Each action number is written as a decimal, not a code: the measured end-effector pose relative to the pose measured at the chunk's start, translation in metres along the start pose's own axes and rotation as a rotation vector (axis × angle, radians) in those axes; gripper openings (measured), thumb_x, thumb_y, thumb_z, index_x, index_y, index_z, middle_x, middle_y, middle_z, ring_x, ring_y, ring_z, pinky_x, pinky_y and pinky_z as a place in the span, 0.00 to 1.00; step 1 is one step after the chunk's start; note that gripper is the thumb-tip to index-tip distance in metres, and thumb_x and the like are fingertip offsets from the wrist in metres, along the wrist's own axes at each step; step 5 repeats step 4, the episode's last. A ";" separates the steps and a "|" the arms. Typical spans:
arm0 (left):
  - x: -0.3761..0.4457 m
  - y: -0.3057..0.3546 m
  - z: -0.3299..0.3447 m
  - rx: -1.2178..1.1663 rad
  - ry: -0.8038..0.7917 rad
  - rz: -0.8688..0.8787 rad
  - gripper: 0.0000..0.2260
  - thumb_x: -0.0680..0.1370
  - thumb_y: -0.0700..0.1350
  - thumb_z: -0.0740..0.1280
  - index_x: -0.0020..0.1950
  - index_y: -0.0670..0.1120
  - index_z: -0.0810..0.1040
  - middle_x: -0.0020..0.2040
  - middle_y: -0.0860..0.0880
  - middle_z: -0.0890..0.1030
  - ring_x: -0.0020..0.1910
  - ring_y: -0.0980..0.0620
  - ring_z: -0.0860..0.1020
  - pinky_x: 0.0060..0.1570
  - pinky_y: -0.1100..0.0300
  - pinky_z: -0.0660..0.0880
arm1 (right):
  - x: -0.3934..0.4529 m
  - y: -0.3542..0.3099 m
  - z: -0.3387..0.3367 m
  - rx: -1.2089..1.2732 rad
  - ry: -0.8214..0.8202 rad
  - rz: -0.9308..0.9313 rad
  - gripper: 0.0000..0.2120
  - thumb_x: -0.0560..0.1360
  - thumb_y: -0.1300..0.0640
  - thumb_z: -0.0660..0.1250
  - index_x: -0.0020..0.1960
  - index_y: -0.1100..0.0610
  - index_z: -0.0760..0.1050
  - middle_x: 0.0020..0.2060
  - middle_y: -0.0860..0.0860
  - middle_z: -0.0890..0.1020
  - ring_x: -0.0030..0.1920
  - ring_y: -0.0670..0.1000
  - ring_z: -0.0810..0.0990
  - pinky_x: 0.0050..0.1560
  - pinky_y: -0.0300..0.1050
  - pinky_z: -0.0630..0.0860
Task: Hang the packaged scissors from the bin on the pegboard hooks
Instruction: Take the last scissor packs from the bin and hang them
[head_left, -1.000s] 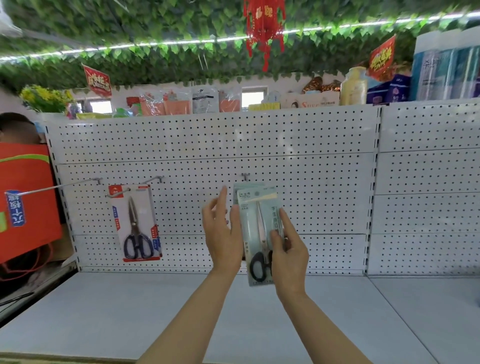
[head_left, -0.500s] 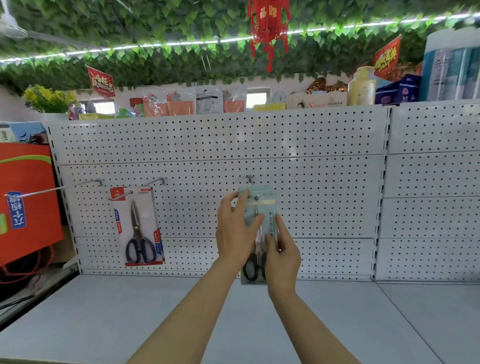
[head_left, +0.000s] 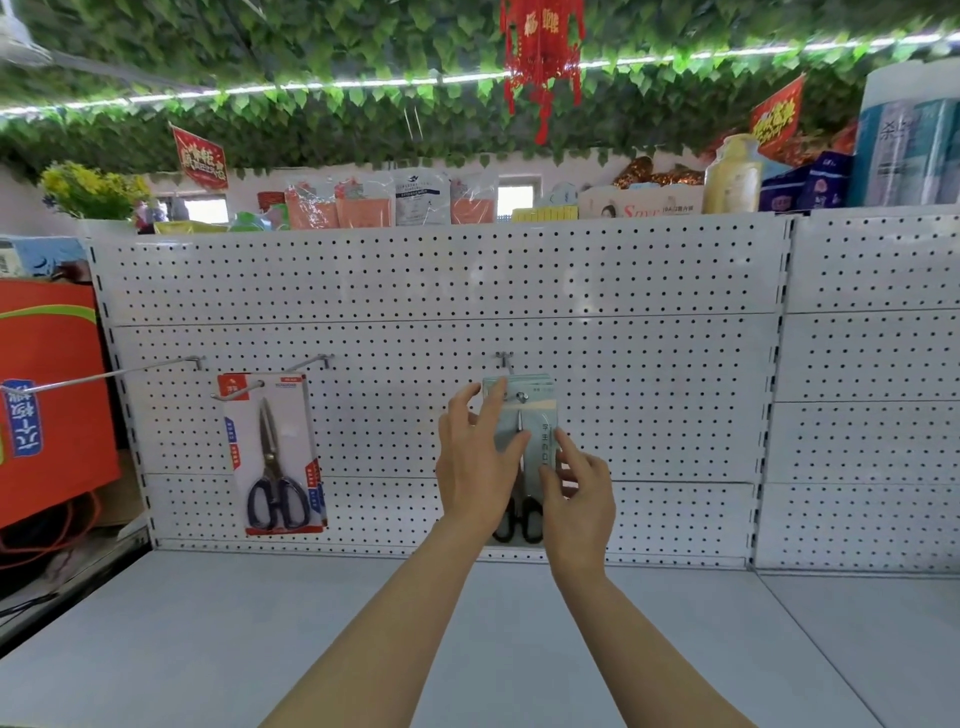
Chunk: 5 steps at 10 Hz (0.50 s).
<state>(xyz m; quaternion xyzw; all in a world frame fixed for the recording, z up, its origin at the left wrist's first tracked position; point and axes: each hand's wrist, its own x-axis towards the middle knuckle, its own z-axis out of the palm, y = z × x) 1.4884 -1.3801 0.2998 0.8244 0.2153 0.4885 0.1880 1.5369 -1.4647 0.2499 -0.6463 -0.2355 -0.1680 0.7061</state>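
At centre frame the pale green carded pack of black-handled scissors (head_left: 524, 441) sits against the white pegboard (head_left: 649, 364), its hang-hole apparently threaded on the metal hook (head_left: 521, 397). The left hand (head_left: 475, 462) lies flat-fingered on it to steady it, the right hand (head_left: 576, 493) pinches its edge to guide it home

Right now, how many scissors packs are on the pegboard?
2: a red-carded pack hanging left, and a pale green pack on the centre hook, under both hands. More may be stacked behind it; cannot tell.

Shop — pegboard (head_left: 597, 291) shelving, stocked goods (head_left: 363, 202)
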 end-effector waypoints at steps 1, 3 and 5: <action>0.001 -0.003 -0.007 -0.039 -0.033 0.011 0.33 0.76 0.52 0.70 0.77 0.62 0.59 0.72 0.56 0.63 0.64 0.56 0.66 0.49 0.52 0.78 | 0.001 -0.001 -0.004 -0.037 -0.013 -0.022 0.20 0.76 0.61 0.68 0.67 0.48 0.75 0.51 0.44 0.75 0.51 0.47 0.78 0.48 0.39 0.76; -0.005 -0.009 -0.029 -0.022 -0.097 0.035 0.34 0.77 0.56 0.68 0.79 0.57 0.55 0.75 0.55 0.61 0.69 0.54 0.66 0.57 0.52 0.75 | -0.004 -0.014 -0.017 -0.192 -0.056 -0.085 0.20 0.76 0.57 0.68 0.67 0.49 0.75 0.62 0.45 0.76 0.61 0.45 0.74 0.51 0.40 0.72; -0.012 -0.022 -0.044 0.087 -0.101 0.061 0.32 0.78 0.58 0.66 0.79 0.54 0.59 0.77 0.53 0.61 0.74 0.52 0.62 0.69 0.50 0.67 | -0.011 -0.019 -0.024 -0.267 -0.070 -0.179 0.21 0.75 0.56 0.70 0.67 0.51 0.75 0.63 0.45 0.77 0.63 0.47 0.74 0.57 0.48 0.75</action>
